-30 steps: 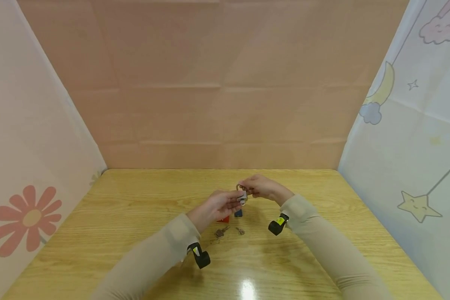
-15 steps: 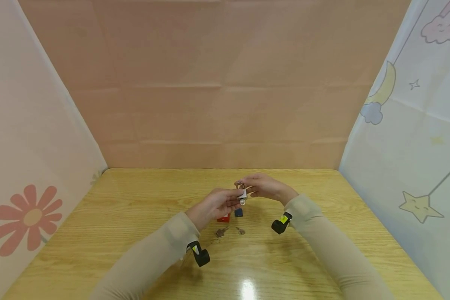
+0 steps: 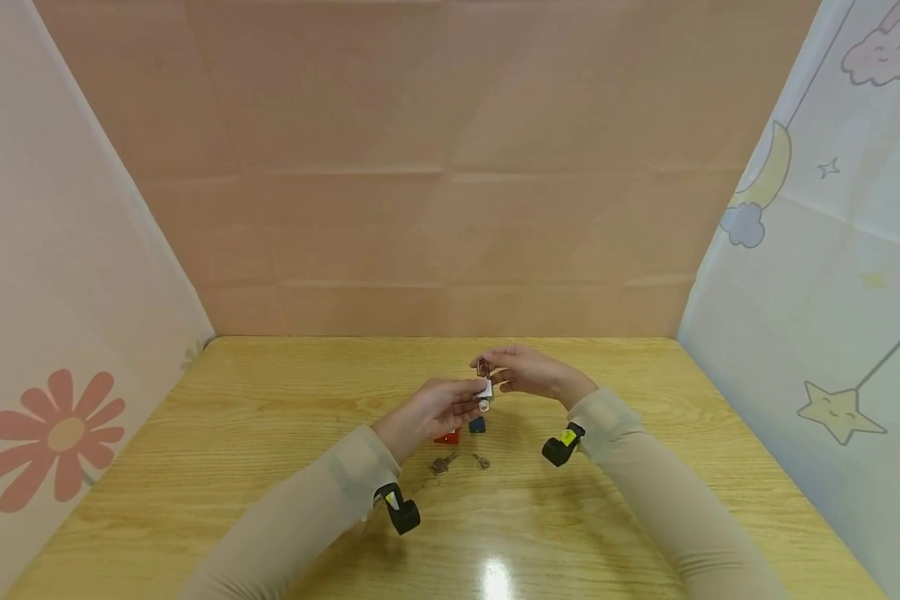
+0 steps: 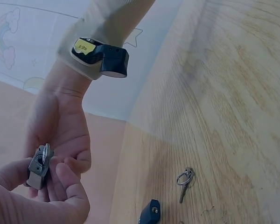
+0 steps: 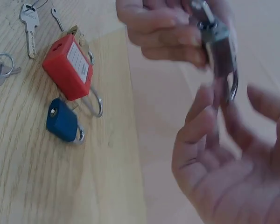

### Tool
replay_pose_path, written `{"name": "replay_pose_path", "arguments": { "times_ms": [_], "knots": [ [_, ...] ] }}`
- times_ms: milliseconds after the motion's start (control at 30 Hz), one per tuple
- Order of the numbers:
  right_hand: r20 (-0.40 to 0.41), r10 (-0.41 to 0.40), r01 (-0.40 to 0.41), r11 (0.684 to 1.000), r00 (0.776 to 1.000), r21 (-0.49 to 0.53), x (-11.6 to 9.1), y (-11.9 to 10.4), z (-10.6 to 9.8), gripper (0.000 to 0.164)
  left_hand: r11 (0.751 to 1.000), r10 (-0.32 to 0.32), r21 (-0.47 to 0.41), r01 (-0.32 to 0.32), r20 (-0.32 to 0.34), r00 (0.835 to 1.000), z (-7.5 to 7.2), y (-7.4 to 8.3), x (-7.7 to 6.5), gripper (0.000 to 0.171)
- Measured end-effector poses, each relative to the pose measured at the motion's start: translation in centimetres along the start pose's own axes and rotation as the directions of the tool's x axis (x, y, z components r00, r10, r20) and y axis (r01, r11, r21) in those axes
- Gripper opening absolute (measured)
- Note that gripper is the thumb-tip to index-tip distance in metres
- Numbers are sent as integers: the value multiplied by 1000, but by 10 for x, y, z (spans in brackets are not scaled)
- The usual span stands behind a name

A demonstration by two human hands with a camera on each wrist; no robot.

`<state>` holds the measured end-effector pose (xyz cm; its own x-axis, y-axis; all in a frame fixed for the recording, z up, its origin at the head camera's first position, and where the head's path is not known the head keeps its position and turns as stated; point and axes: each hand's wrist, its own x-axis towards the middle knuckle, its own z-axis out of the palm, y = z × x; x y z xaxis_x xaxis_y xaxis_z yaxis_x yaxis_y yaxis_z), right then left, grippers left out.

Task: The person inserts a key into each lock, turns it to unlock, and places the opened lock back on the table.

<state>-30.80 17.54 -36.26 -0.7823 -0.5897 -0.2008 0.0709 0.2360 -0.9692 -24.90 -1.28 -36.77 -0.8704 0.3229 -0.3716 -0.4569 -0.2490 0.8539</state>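
My left hand (image 3: 441,406) pinches the body of a small silver padlock (image 5: 222,56) above the table. A key (image 4: 46,153) sticks out of its keyhole end, which faces down in the head view. From the other end the shackle (image 5: 233,86) points toward my right hand (image 3: 528,372). The right fingers lie loosely bent around the shackle, and its thumb stands apart in the right wrist view; whether they touch the metal I cannot tell. Beneath the hands lie a blue padlock (image 5: 61,122) and a red padlock (image 5: 69,70) with a white label.
On the wooden table (image 3: 292,417) lie a key with a ring (image 4: 185,182), a larger key (image 5: 30,29) and a small key (image 5: 57,18). Something brass-coloured (image 5: 84,46) sits behind the red padlock. Printed sheets and a tan backdrop (image 3: 442,225) enclose the table.
My right fingers have loosened from a pinch near the silver padlock and the hand has shifted slightly. The shackle now looks turned relative to the body. The left hand has barely moved.
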Motion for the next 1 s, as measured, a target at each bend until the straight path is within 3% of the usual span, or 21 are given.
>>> {"name": "replay_pose_path", "arguments": {
  "times_ms": [133,333,567,1000],
  "knots": [
    [-135,55,-59,998,989,-24,-6,-10,10,45,1000,4,14,-4,2,1000,-1,-1,2,24],
    [-269,37,-63,994,963,-88,-8,-21,19,41,999,30,17,-30,2,1000,0,-2,4,20],
    [-222,-10,12,1000,975,6,-15,-25,13,41,999,35,25,-35,-13,999,-3,-2,6,25],
    [-166,13,12,989,986,151,-16,-15,1,39,999,35,34,-35,-2,999,-3,-1,6,25]
  ]
}}
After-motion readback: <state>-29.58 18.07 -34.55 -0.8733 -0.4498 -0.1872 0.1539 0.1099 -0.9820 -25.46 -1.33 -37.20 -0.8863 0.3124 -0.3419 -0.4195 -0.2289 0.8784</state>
